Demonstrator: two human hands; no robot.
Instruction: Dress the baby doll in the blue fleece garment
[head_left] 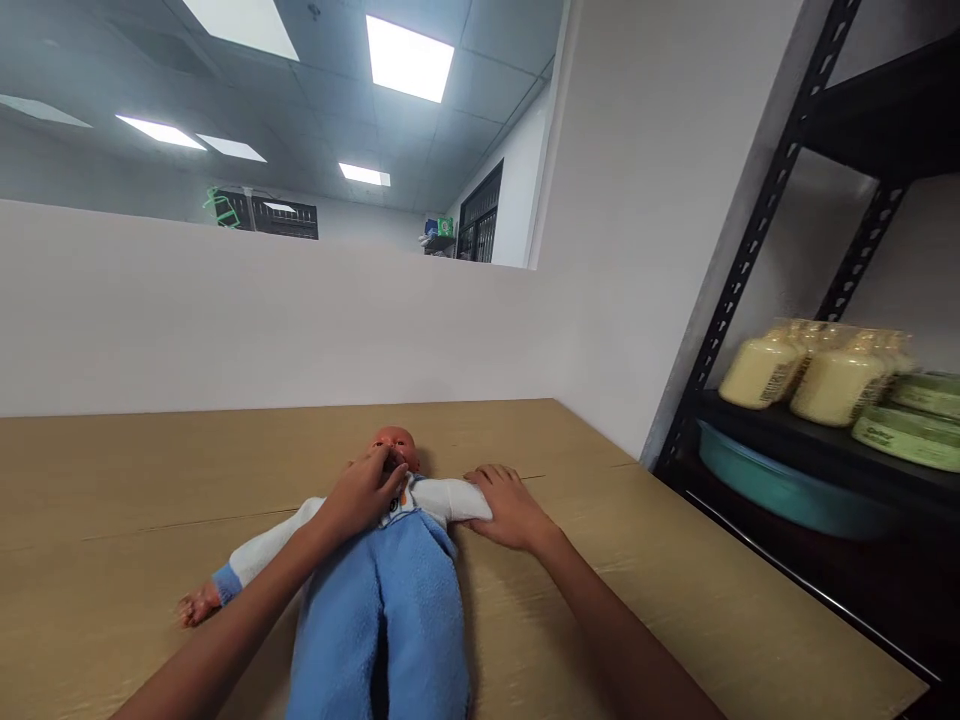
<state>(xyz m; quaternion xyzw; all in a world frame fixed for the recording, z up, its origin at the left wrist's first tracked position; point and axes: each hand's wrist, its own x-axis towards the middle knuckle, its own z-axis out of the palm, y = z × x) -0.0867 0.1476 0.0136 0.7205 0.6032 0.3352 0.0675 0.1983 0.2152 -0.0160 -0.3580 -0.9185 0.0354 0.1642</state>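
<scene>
A baby doll (420, 575) lies on its back on the table, its head toward the wall. It wears blue fleece trousers and a white shirt with blue cuffs. My left hand (367, 490) is curled at the collar, just under the doll's chin, and covers part of its face and chest. My right hand (504, 505) is wrapped round the end of the white sleeve (450, 497) on the right; no doll hand shows there. On the left, the other sleeve (262, 548) stretches outward, with the doll's small hand (199, 605) showing past the cuff.
The wooden tabletop (112, 480) meets a white wall (262, 340) at the back, with a wide opening above it. To the right, a black metal shelf (731, 300) holds cream-coloured bottles (840, 385), green flat tubs (911, 435) and a teal basin (787, 490).
</scene>
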